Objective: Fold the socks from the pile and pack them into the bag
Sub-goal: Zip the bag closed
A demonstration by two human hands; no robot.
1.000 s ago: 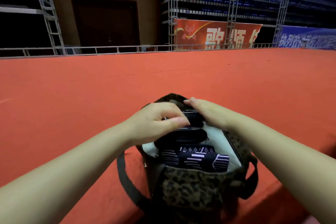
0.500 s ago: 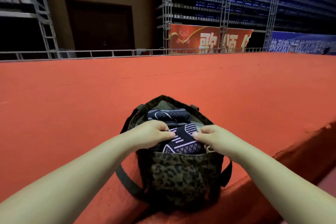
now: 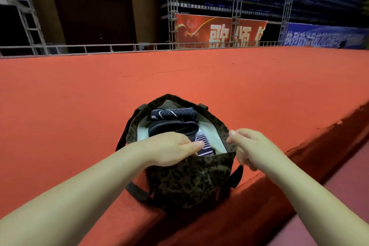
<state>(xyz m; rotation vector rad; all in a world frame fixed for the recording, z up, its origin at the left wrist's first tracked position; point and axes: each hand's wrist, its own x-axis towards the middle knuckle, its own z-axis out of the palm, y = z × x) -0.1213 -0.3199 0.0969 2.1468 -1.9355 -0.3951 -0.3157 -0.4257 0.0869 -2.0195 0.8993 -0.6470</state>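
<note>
Left hand [image 3: 171, 149] presses flat on socks [image 3: 173, 124] in bag [image 3: 189, 177] | right hand [image 3: 249, 150] loosely curled, empty, beside right rim | bag at stage [image 3: 79, 106] near edge, left nearer

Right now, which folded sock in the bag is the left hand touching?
The white-striped sock nearest the camera, under the left hand's fingers; the two darker ones lie farther back.

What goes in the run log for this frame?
phase: packing | left hand: on striped sock in bag | right hand: beside bag, holding nothing
</note>
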